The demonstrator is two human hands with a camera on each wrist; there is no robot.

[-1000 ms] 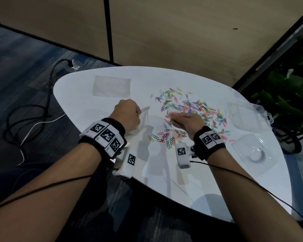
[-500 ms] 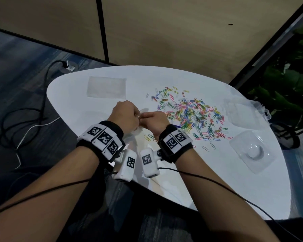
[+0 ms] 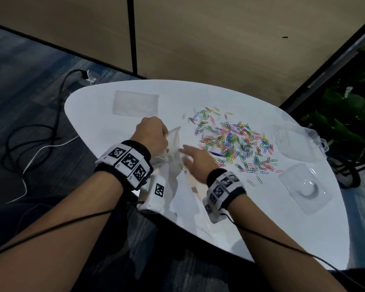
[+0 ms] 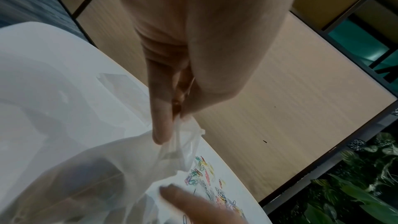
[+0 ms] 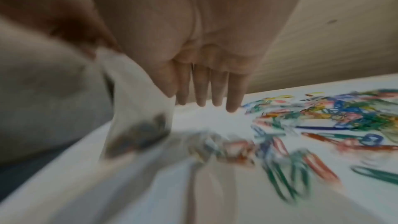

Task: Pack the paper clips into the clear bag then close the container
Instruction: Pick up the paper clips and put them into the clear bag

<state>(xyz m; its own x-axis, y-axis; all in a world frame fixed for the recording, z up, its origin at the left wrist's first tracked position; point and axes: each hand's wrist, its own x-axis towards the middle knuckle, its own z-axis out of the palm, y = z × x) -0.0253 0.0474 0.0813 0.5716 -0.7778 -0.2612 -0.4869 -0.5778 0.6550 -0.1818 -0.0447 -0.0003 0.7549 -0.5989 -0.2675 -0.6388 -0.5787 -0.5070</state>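
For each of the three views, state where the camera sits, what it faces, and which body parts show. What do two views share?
Head: looks down at table; both forearms, left hand, right hand.
Left wrist: looks along left hand pinching bag.
Right wrist: blurred; looks along right hand, fingers straight, toward paper clips.
Shared: all show bag and clips.

There are two hands, the left hand and the right hand, and each wrist wears one band with black-and-white square marks. There is one white worktop, and on it lie two clear bags, one held up and one lying flat, plus two clear plastic pieces, a box and a flat tray-like piece. The colourful paper clips are far too many to count, surely more than a hundred, and a few more sit inside the held bag, too blurry to count.
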